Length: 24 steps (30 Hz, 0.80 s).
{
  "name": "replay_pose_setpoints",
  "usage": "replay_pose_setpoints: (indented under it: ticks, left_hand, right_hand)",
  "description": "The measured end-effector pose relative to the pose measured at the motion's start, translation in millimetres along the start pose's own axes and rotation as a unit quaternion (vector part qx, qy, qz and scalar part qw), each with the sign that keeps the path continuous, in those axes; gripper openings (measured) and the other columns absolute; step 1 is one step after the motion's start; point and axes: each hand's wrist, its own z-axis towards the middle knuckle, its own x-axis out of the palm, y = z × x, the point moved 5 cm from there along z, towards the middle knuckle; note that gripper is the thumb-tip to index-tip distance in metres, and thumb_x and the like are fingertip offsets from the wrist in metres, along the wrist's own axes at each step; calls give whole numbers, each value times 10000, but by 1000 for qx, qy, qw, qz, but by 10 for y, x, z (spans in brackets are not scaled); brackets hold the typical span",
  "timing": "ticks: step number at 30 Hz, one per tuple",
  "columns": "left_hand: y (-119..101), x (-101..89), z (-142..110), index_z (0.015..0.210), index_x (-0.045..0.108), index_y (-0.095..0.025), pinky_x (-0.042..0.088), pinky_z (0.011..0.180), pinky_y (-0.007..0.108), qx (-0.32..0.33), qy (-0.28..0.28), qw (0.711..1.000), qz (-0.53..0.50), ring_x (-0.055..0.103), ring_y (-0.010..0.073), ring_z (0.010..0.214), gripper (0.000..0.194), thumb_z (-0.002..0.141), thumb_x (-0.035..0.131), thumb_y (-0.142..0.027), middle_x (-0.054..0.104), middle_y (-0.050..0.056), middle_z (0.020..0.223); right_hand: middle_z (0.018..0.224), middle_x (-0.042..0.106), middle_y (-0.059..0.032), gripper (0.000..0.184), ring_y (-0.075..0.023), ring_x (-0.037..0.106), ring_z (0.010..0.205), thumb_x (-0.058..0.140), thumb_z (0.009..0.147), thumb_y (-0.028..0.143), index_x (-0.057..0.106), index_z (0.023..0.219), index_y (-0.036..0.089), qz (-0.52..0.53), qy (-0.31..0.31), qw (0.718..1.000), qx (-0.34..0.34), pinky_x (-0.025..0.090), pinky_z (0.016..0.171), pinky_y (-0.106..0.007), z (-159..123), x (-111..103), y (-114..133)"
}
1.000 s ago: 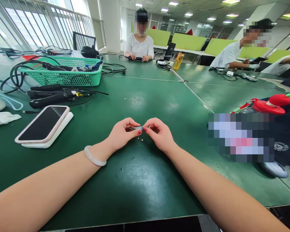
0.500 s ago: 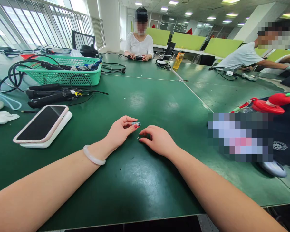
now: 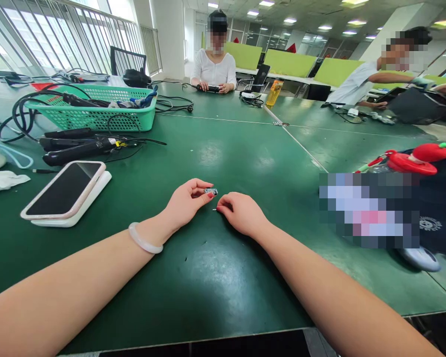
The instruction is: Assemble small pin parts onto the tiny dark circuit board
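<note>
Right hand (image 3: 243,213) moved off, pinching thin pale sliver (image 3: 214,209) | left hand (image 3: 185,202) pinches small speckled grey-blue piece (image 3: 211,191)

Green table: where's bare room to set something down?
Widest: beyond the left hand and right hand, between the green basket and the dark cloth. Another: between the forearms, bar a few specks. Crowded: left, with the basket, black handles and phone; right, with the dark cloth and red item.

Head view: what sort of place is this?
Probably an open-plan office, judging by the lime-green partitions along the desks, the ceiling lights and the large green table that people share.
</note>
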Motion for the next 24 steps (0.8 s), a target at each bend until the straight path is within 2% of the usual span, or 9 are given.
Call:
replay_pose_setpoints:
  ticks: [4,10,14,18,24]
  left_hand:
    - [6,-8,4,978,597,-160,448,809,327,0,-5,1000,10,606,157,829,352,711,679,-375,666,64,914]
    - [-11,-3,3,973,602,-161,451,810,335,-4,-6,1000,13,608,162,831,360,700,685,-381,668,61,906]
    - [-18,9,3,988,606,-157,455,799,329,-10,4,1000,9,611,162,822,377,692,690,-375,673,64,904]
    - [-18,15,4,995,608,-156,458,774,323,-8,7,1000,16,611,159,806,374,698,684,-370,674,63,900]
    - [-15,20,6,989,607,-156,463,776,333,-9,6,1000,28,603,157,795,357,695,682,-344,666,63,893]
  right_hand:
    - [813,626,-24,144,-141,546,759,497,842,200,630,787,200,-11,-3,1000,11,373,675,-251,32,27,-22]
    - [837,634,-18,125,-142,554,773,515,841,226,627,788,205,1,-19,1000,21,380,688,-255,46,17,-32]
    - [842,629,-24,154,-138,558,773,490,866,250,631,823,206,0,-21,1000,2,381,678,-254,16,-4,12]
    - [789,604,-17,149,-127,544,721,535,847,315,626,805,205,-7,6,1000,-24,373,639,-245,-37,-7,65]
    - [829,610,-10,108,-127,554,766,531,828,173,628,801,214,-22,8,999,-24,388,674,-242,-46,-41,18]
